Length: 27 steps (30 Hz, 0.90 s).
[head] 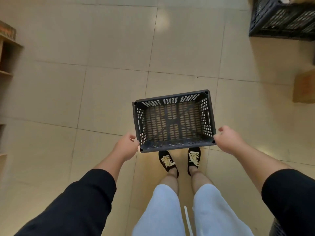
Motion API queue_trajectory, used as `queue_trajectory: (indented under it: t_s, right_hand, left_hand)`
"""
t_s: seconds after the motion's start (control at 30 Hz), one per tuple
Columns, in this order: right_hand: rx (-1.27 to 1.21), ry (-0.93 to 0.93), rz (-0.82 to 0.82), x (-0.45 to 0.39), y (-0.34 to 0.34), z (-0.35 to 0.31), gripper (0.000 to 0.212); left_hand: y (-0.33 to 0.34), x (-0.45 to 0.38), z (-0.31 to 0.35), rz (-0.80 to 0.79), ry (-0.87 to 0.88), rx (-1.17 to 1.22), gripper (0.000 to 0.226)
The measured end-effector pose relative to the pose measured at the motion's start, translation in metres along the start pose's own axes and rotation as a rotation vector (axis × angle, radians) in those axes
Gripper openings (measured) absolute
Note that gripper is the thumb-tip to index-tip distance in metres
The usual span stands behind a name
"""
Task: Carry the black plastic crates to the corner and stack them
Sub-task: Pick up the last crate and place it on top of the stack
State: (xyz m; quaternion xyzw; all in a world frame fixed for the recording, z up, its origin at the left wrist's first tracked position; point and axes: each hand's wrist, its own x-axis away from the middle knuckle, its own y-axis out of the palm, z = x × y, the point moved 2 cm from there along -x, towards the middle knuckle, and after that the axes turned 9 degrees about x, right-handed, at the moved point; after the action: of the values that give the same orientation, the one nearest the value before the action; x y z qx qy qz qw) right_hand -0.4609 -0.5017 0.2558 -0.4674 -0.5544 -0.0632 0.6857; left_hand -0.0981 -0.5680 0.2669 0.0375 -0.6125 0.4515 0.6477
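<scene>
Both hands hold one empty black slatted crate [173,122] out in front of the body: the left hand [127,146] has its fingers curled at the near left corner of the rim, and the right hand [227,139] pinches the near right corner, its other fingers loosely bent beside the crate's side wall. How firmly each grips I cannot tell, since the fingertips are partly hidden by the rim. The crate hangs level over the tiled floor [110,92], just beyond the person's black shoes [167,161], with nothing inside it. Well beyond the crate and to its right stands another black crate [279,17] holding something pale, which may mark the stacking corner, though that is only a guess. A brown box [305,87] sits to the crate's right, and wooden shelving [6,53] lies far to its left. By my reading, the carrying step is in hand; next comes walking the crate toward that far crate, squaring its base over the rim below and lowering it evenly.
</scene>
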Motion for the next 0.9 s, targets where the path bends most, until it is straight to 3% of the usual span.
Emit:
queue_trajectory:
  t_s: [0.33,0.63,0.9]
  right_hand:
    - [-0.031,0.069,0.02,-0.181,0.061,0.023,0.047]
    - [-0.134,0.176,0.142,-0.305,0.109,0.037,0.067]
    - [-0.456,0.164,0.16,-0.345,0.142,0.03,0.023]
  left_hand:
    - [0.085,-0.156,-0.035,0.099,-0.143,0.17,0.043]
    - [0.115,-0.286,-0.061,0.378,-0.26,0.313,0.06]
    - [0.128,-0.331,-0.08,0.382,-0.249,0.612,0.027]
